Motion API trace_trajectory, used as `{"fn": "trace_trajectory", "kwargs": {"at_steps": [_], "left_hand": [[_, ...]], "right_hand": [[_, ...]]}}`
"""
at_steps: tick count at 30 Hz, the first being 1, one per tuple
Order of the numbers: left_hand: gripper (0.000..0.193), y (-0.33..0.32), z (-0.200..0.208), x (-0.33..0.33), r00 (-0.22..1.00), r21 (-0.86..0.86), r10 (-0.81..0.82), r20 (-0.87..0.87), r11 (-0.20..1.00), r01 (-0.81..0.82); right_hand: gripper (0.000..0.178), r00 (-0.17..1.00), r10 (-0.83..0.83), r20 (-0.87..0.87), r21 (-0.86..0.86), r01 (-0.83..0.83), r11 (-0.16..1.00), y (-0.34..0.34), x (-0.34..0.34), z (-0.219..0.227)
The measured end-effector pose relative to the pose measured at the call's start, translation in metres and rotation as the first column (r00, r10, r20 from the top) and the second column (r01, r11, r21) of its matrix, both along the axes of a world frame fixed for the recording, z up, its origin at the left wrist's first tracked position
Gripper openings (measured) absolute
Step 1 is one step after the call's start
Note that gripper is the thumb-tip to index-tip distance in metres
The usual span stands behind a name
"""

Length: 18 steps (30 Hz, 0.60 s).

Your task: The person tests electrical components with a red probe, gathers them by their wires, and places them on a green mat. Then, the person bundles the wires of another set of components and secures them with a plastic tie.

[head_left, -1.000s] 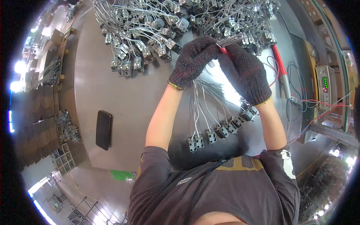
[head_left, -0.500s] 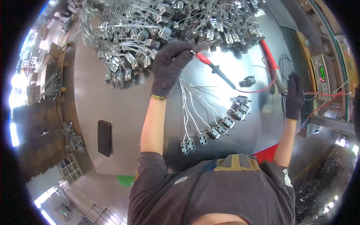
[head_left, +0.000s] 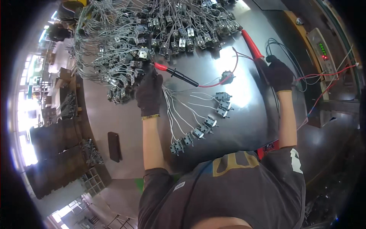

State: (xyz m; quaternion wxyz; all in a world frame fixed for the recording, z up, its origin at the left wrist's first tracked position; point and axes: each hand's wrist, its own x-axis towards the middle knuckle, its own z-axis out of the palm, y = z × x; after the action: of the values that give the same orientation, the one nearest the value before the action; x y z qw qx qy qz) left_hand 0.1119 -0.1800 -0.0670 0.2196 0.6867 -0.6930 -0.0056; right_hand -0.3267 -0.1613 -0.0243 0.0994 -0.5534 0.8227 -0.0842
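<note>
My left hand point(head_left: 149, 93), in a dark knit glove, has its fingers pressed together at the red tip of a red-and-black test clip point(head_left: 175, 74). What the fingertips pinch is too small to make out. Near this hand, white wires point(head_left: 172, 110) fan out to a curved row of small grey switches point(head_left: 199, 131). One more switch point(head_left: 227, 77) sits apart beyond the row, beside the clip's red lead. My right hand point(head_left: 280, 74), also gloved, has bent fingers round the grey end of a red-handled tool point(head_left: 251, 44); that end is largely hidden.
A large heap of wired metal-cased switches point(head_left: 183, 34) covers the far side of the metal table point(head_left: 251, 129). A meter point(head_left: 322, 49) with a lit display stands at the right, trailing red and grey leads. A dark flat phone-like thing point(head_left: 114, 147) lies left. Dark shapes, perhaps a person, show far left.
The view has shifted. My left hand has come left and nearer to me, drawing the test clip along, which now lies flatter. My right hand has moved slightly farther out, over the tool's grey end.
</note>
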Motion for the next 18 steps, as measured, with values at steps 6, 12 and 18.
{"fn": "trace_trajectory", "kwargs": {"at_steps": [6, 12, 18], "left_hand": [[0.023, -0.023, -0.008, -0.011, 0.998, 0.084, 0.053, -0.033, 0.995, -0.050], [0.031, -0.035, -0.010, -0.007, 0.926, 0.201, 0.010, -0.378, 0.977, 0.071], [0.045, -0.002, 0.017, -0.017, 0.949, 0.068, -0.085, -0.304, 0.992, 0.110]], "right_hand": [[0.057, 0.994, 0.105, -0.041, 0.185, -0.095, 0.978, 0.001, -0.009, -0.003], [0.049, 0.955, 0.222, 0.196, -0.248, -0.171, 0.954, 0.085, -0.034, -0.004], [0.040, 0.197, 0.077, 0.977, -0.074, -0.024, 0.997, 0.153, 0.009, 0.026]]}}
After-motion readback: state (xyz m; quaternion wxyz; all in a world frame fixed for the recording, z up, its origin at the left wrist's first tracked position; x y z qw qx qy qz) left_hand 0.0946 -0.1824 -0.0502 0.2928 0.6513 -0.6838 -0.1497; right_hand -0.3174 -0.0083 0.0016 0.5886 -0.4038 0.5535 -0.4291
